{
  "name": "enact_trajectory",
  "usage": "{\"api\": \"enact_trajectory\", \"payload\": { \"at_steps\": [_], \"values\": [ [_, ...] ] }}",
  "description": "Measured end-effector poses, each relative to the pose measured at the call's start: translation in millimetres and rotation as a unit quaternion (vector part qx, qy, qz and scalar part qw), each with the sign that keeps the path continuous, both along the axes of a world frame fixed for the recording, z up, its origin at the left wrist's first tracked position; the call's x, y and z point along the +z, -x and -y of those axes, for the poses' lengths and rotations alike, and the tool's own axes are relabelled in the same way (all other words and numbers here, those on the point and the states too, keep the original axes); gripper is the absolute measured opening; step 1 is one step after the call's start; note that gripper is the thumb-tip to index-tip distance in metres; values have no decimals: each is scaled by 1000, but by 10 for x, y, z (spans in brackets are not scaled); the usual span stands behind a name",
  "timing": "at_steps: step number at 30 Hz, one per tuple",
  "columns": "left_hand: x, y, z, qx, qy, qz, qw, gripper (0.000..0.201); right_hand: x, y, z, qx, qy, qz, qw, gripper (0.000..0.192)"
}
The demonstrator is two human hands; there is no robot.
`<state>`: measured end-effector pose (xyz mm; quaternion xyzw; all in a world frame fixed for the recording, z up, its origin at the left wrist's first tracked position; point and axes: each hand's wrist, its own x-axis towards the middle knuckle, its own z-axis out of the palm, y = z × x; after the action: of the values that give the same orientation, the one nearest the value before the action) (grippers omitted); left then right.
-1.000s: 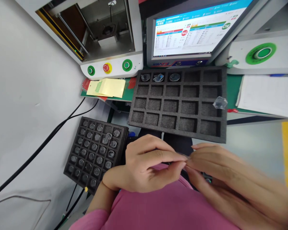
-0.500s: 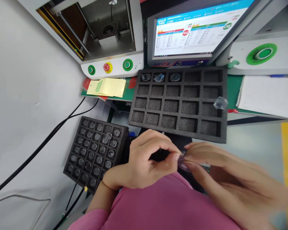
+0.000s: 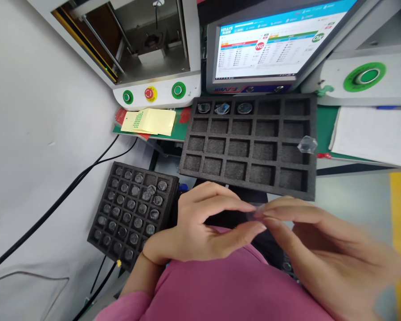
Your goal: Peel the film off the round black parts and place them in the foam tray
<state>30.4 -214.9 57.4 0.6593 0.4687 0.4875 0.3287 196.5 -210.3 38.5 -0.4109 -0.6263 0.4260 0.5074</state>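
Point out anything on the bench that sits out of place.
One clear piece rests on the right rim of the large foam tray, not down in a cell like the three parts in its back row. Nothing else stands out.

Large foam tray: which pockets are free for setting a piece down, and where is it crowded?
On the large foam tray, the lower three rows are bare; the top row's left three pockets are filled. The small foam tray is nearly full.

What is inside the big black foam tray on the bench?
The big foam tray holds three small round clear parts in its far row, and a clear wrapper lies at its right edge. The other pockets look empty; nothing covers them.
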Motion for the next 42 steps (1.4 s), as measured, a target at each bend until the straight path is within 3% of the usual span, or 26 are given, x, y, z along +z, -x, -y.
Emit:
{"api": "enact_trajectory", "payload": {
  "at_steps": [5, 11, 18, 20, 24, 26, 28, 30, 32, 36, 39, 42],
  "values": [
    [-10, -4, -7, -6, 40, 13, 999, 2, -9, 6, -4, 20, -8, 8, 1000, 20],
    [-9, 10, -29, -9, 78, 7, 997, 9, -19, -4, 14, 21, 14, 3, 1000, 19],
    [-38, 59, -72, -43, 158, 76, 984, 11, -46, -71, 24, 76, 188, -79, 976, 9],
    [-38, 76, -87, -50, 190, 102, 975, 12, -57, -82, -16, 91, 248, -115, 958, 7],
    [-42, 82, -113, -68, 248, 150, 955, 14, -79, -49, -150, 159, 354, -206, 899, 24],
    [-49, 69, -118, -56, 253, 159, 953, 16, -96, -20, -183, 151, 344, -228, 898, 25],
    [-52, 50, -118, -30, 235, 148, 960, 16, -114, 6, -169, 110, 298, -215, 923, 25],
    [-53, 33, -117, -12, 218, 131, 967, 14, -126, 27, -125, 66, 260, -162, 950, 25],
    [-56, 25, -125, -15, 221, 128, 967, 15, -126, 43, -83, 44, 245, -107, 963, 13],
    [-86, 35, -152, -9, 248, 172, 953, 24, -96, 65, -73, 52, 223, -102, 968, 19],
    [-96, 39, -146, 25, 210, 161, 964, 27, -64, 76, -104, 18, 199, -101, 974, 19],
    [-79, 21, -120, 2, 174, 116, 978, 15, -41, 82, -122, -5, 179, -86, 980, 16]
  ]
}}
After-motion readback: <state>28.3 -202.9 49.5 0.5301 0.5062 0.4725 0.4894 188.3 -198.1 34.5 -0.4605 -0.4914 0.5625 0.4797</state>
